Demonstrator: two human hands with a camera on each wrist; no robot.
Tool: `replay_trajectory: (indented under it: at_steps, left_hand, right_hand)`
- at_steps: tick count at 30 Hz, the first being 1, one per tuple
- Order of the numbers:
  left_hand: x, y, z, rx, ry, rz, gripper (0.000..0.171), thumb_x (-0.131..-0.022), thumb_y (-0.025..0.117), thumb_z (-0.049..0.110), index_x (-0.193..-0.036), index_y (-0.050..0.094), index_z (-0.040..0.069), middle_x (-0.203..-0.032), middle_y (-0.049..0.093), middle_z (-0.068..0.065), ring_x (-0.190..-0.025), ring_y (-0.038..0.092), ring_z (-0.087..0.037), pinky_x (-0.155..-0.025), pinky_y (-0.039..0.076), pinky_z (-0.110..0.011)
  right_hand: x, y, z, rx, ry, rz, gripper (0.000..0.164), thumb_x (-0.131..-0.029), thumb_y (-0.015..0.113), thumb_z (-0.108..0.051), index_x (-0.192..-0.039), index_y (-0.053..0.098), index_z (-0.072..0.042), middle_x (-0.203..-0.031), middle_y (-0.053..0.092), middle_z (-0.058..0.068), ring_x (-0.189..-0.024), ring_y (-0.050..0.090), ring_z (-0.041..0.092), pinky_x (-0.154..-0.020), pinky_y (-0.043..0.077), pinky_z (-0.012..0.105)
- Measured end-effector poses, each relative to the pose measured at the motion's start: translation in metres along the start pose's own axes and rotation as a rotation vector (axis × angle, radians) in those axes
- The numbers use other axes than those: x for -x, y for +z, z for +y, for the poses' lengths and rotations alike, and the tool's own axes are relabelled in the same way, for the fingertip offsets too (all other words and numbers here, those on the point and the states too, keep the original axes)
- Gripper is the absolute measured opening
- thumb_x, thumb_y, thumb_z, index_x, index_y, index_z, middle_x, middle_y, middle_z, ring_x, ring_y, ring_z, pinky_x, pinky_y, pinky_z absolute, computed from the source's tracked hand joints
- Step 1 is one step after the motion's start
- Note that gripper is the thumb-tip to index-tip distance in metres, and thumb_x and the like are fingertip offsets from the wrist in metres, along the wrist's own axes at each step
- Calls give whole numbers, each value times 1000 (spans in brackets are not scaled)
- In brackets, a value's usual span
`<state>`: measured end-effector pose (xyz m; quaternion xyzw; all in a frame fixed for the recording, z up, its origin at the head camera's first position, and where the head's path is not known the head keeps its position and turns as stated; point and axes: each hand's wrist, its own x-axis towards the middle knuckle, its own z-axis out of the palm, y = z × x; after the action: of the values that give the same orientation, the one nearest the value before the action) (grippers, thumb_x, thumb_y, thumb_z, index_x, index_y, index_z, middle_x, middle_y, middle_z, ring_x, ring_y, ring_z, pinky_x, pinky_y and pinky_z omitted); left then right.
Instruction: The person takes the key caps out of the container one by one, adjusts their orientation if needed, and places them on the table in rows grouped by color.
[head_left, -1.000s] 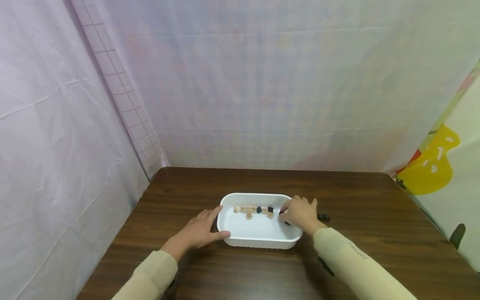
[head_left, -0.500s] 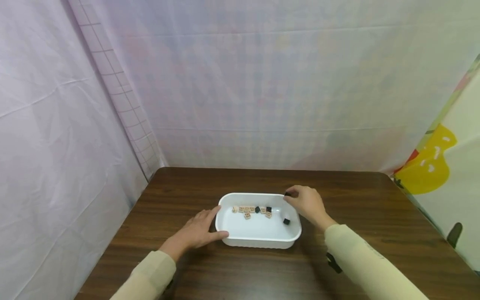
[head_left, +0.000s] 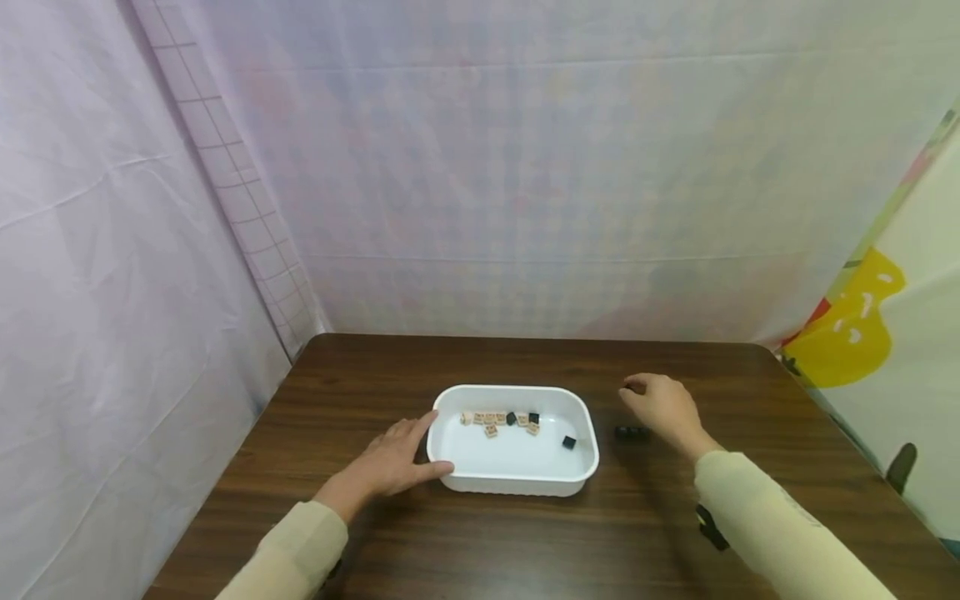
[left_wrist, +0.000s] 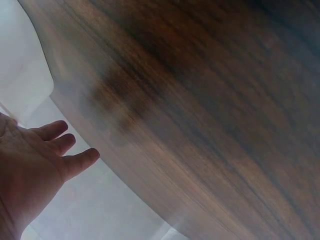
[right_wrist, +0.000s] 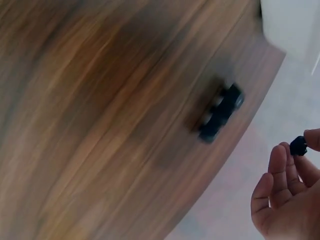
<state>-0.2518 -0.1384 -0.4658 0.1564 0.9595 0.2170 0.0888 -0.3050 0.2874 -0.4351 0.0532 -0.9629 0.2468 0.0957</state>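
My left hand (head_left: 393, 458) rests at the left end of a white tray (head_left: 517, 477), its fingers extended and its thumb on the rim. In the left wrist view, the left hand's fingers (left_wrist: 80, 162) are spread and relaxed. My right hand (head_left: 663, 410) is over the table to the right of the tray. Between thumb and fingertips it pinches a small black block (right_wrist: 298, 146). Below this hand, a short row of black blocks (right_wrist: 220, 114) lies on the tabletop, partly hidden by the hand in the head view. Inside the tray sits a lone black block (head_left: 569, 442).
Several beige blocks (head_left: 490, 418) with dark markings line the tray's far side, with a few black ones (head_left: 512, 418) among them. The dark wooden table (head_left: 517, 550) meets white curtains (head_left: 525, 192) at the back and left. A yellow print (head_left: 847, 333) shows at right.
My right hand has lifted out of the tray with a black block and moved right, over the row on the table. The left hand has stayed at the tray's rim.
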Motion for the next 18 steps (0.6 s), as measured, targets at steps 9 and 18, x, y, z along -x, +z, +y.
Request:
replay_trajectory:
  at_steps: [9, 18]
  left_hand:
    - [0, -1, 0, 0, -13, -7, 96, -87, 60, 67, -159, 21, 18, -156, 33, -20, -145, 24, -42, -113, 22, -62]
    - [0, -1, 0, 14, -20, -9, 96, -87, 61, 68, -159, 22, 18, -156, 33, -19, -145, 23, -42, -113, 22, -62]
  right_hand:
    - [13, -13, 36, -1, 58, -86, 38, -93, 61, -26, -119, 67, 0, -117, 66, 25, -101, 63, 44, -75, 51, 55]
    - [24, -18, 62, 20, 90, -143, 34, -89, 66, -24, -114, 67, -1, -113, 66, 25, -96, 63, 43, -73, 50, 55]
